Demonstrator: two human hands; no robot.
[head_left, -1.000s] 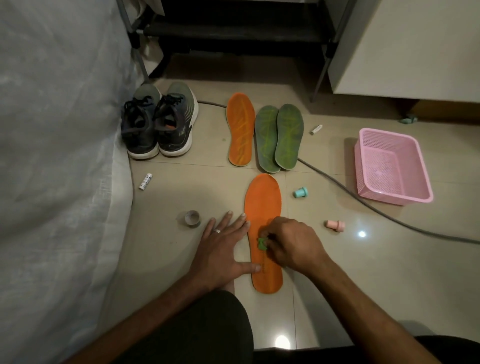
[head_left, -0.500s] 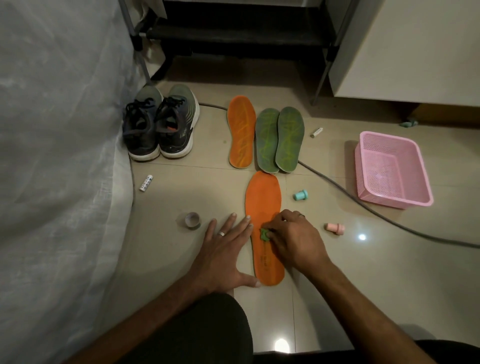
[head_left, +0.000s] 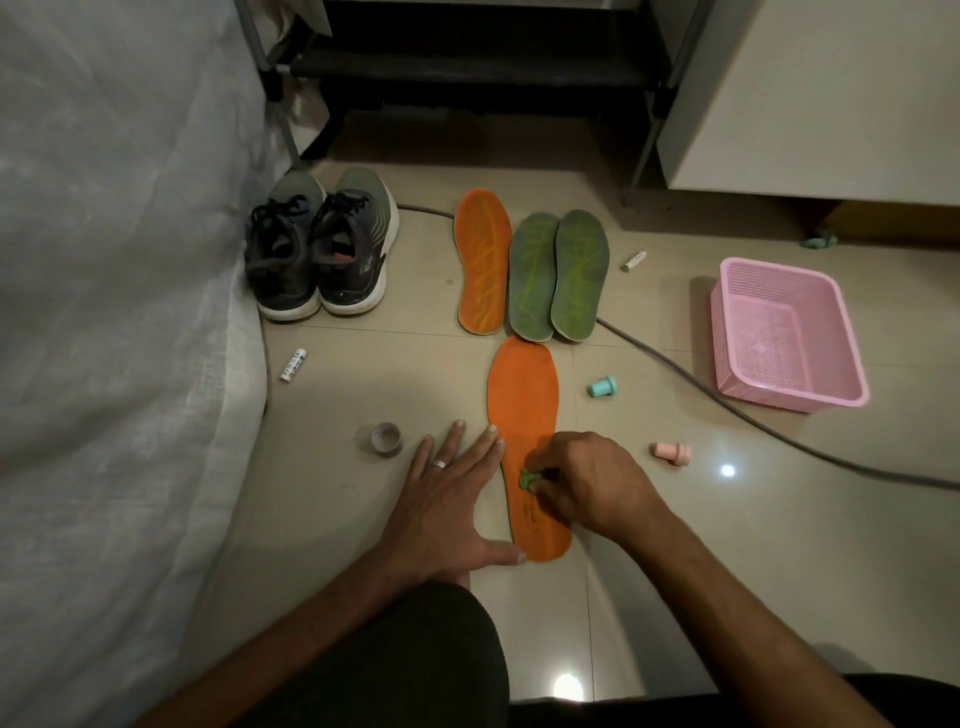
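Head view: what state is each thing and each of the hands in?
Near orange insole, flat on the floor.
Left hand, flat, fingers straight, thumb at insole's heel.
Right hand, pinching green stamp.
Green stamp, pressed onto near orange insole.
Far orange insole, flat, streaked with lines.
Green insoles, flat, side by side.
Shoes, upright, laced.
Pink basket, upright.
Teal stamp, on its side.

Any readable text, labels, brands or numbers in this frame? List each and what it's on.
Nothing here can be read.
White tube on the left: dark print, too blurred.
Near orange insole, heel end: small print, too small.
Right shoe, side: pale mark, blurred.
Green piece in the right hand: no text visible.
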